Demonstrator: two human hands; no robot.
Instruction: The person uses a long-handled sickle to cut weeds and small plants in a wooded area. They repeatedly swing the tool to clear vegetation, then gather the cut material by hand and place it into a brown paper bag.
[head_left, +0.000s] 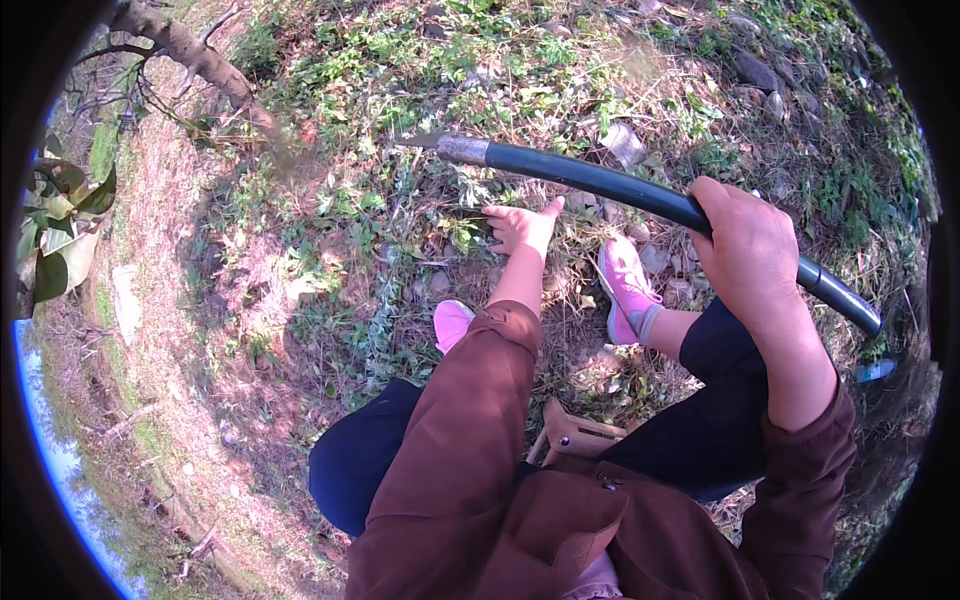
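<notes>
My right hand (742, 240) grips the curved dark green handle of a sickle-like hand tool (592, 177). The tool is raised above the ground and slants across the view. At its left end a worn metal collar carries a pointed metal blade, seen nearly edge-on, so its full shape is hidden. Below the handle, my left hand (523, 226) reaches down to low green weeds (461, 232), thumb and fingers apart. Nothing shows in its grasp, though some fingertips are close to leaves and cannot be told apart from touching them.
Pink shoes (628, 281) stand among stones (654, 259) and dry grass. A small wooden stool (574, 435) is between my legs. A tree branch (191, 56) juts in at upper left, above broad leaves (64, 225). At far right lies a plastic bottle (876, 370).
</notes>
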